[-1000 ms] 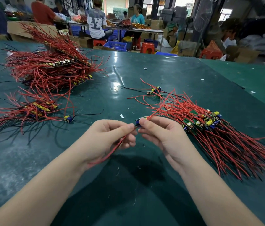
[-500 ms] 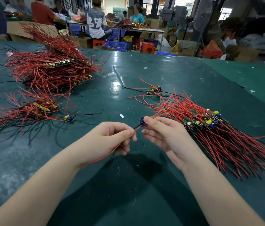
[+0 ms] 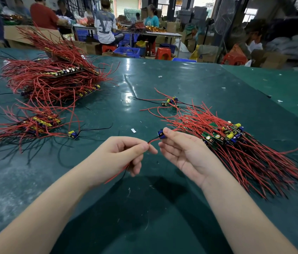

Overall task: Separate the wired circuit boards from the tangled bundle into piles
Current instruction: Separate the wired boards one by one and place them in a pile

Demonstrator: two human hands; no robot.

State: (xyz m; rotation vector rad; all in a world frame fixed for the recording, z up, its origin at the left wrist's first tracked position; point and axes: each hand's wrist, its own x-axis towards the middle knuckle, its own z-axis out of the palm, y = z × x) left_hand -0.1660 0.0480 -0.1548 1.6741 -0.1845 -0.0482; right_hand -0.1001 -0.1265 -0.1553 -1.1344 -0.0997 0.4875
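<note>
Board (image 3: pixel 161 134) pinched at right hand's (image 3: pixel 184 154) fingertips; left hand (image 3: pixel 124 154) grips its wires (image 3: pixel 118 174) just beside.

Tangled bundle (image 3: pixel 239 143) right on surface (image 3: pixel 181 85), big pile (image 3: pixel 53 79) far left, smaller pile (image 3: pixel 34 125) before it, hands between.

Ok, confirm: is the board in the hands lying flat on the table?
No: the right hand pinches the board above the table while the left hand holds its wires.

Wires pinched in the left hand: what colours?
One red, one black wire, trailing below the left hand. Clearest in the head view.
</note>
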